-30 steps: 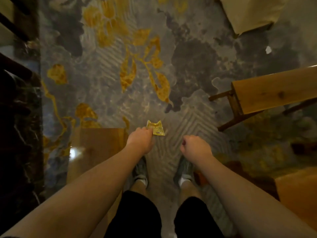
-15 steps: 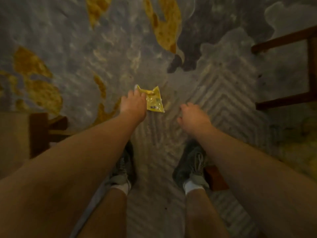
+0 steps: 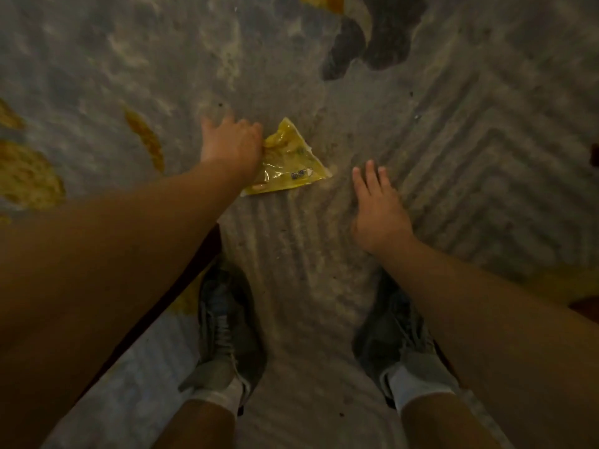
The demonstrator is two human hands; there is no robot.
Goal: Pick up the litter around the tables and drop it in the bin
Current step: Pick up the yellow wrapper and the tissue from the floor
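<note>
Person bent low over the patterned carpet (image 3: 486,131). Left hand (image 3: 231,145) is down on the left edge of a yellow wrapper (image 3: 288,162), which lies crumpled on the floor ahead of the shoes (image 3: 227,322). Fingertips are hidden under the hand, so I cannot tell whether they pinch it. Right hand (image 3: 377,210) hovers just beside the wrapper, fingers spread and holding nothing.

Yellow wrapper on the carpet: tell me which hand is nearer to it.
Left. The left hand is touching the yellow wrapper along its left edge, fingers curled over it. The right hand hovers apart from it, open, off its lower right corner above the carpet.
</note>
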